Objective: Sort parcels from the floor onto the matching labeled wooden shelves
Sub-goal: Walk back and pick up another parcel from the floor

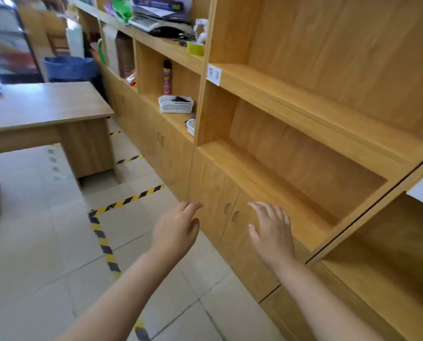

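Office/storeroom: labelled wooden shelving [304, 112], desk [45, 107], hazard tape [129, 200] on tiled floor [33, 254].

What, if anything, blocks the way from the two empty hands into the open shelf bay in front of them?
Nothing visible does. The left hand and right hand hover open before the cabinet doors; the shelf bay above them holds nothing. No parcel is in view.

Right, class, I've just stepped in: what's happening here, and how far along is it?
A person stands at a wooden shelf unit, both arms stretched forward. The left hand and right hand are open and hold nothing, hovering in front of the cabinet doors below an empty shelf. White paper labels mark the shelves. No parcel is in view, so nothing is being sorted at this instant.
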Available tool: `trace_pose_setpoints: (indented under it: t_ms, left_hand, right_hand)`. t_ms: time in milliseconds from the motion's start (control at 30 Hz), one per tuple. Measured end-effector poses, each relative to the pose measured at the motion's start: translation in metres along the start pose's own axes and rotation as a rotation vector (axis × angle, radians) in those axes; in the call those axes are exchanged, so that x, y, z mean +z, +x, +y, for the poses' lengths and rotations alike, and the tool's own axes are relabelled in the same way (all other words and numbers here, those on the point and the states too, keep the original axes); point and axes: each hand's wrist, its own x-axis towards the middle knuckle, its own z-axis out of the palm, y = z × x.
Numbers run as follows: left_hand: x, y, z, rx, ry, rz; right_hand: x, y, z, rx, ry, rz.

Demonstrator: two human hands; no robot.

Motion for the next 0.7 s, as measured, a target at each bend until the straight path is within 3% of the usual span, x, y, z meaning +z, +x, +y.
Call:
trace_pose_setpoints:
  t_ms: [267,700]
  left_hand:
    - [-0.097,-0.085,-0.139,-0.385,0.073,0.070]
    - [-0.208,-0.222,-0.250,-0.930,0.234,0.232]
  right_hand:
    - [0.063,0.015,-0.167,-0.338,0.105,-0.141]
    - [0.127,0.014,-0.402,-0.853,0.290,-0.448]
